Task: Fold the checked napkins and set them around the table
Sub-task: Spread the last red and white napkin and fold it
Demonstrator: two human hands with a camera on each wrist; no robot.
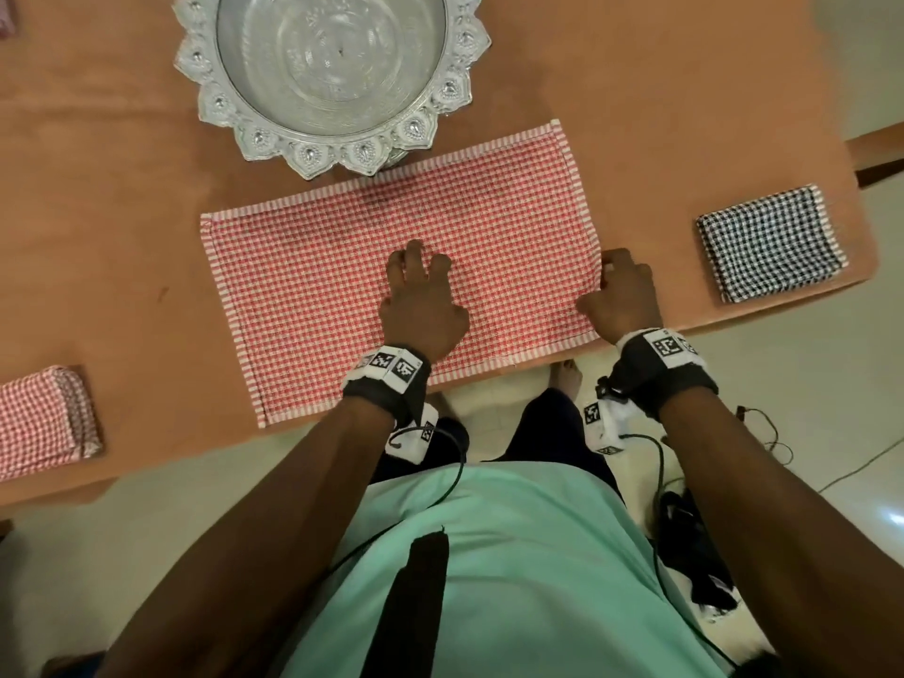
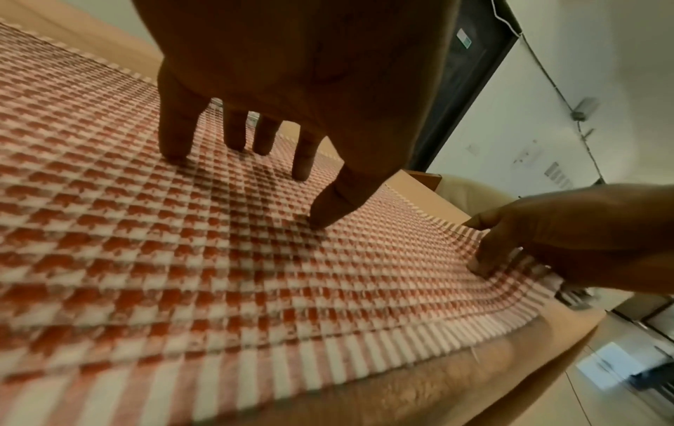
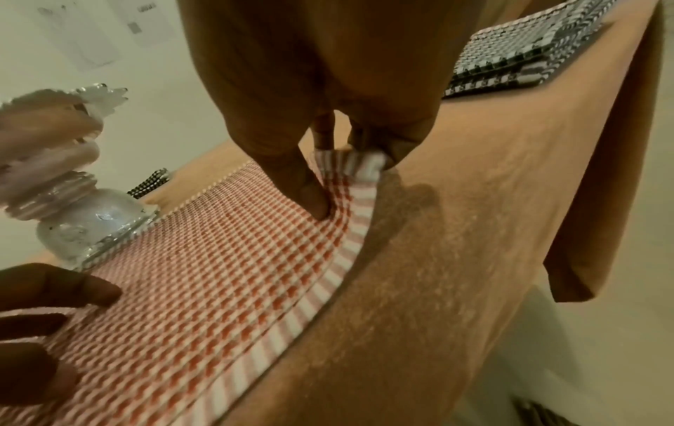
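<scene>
Pinching the red checked napkin's (image 1: pixel 391 266) right edge w/ my right grip (image 1: pixel 623 296), thumb on top, lifting it slightly; left grip (image 1: pixel 420 296) is pressing spread, straight fingertips (image 2: pixel 175 150) mid-cloth. Napkin's lying flat on the desk (image 1: pixel 122 212) below the silver bowl (image 1: pixel 332 66).

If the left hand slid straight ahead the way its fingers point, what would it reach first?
Probably the silver bowl. The left hand rests with spread fingertips on the red checked napkin, pointing across it toward the bowl's scalloped rim at the napkin's far edge. Nothing else lies between them.
</scene>
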